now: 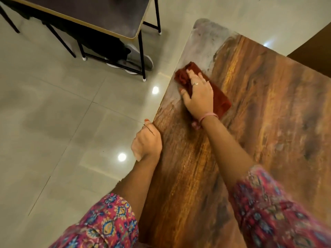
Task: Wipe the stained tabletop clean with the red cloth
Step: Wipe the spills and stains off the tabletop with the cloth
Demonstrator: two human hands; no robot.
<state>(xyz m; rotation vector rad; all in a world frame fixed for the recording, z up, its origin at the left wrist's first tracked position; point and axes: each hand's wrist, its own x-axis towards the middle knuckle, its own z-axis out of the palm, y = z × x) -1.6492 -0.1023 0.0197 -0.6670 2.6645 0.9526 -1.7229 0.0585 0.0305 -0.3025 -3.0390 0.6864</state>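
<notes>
The right hand (198, 94) lies flat on the red cloth (222, 102), fingers spread and pressing it down onto the wooden tabletop (259, 131); a ring shows on one finger and a pink band circles the wrist. The cloth sits near the table's left edge, about midway along the visible surface, bunched up ahead of the fingertips and folded flatter behind the palm. Just beyond the cloth, toward the far corner, the wood is covered by a pale grey, chalky film (206, 38) (it also runs in a thin strip down the left edge beside the cloth), while the wood to the right and nearer the person shows a warm brown grain. The left hand (146, 142) is at the table's left edge, nearer the body, its fingers curled over and gripping the rim, with one red-painted nail visible at the tip. Both forearms emerge from patterned pink sleeves (268, 208). Off to the left is a glossy tiled floor (53, 113) with bright light reflections, and a second, dark-topped table (100, 13) on thin black legs stands well apart at the upper left.
</notes>
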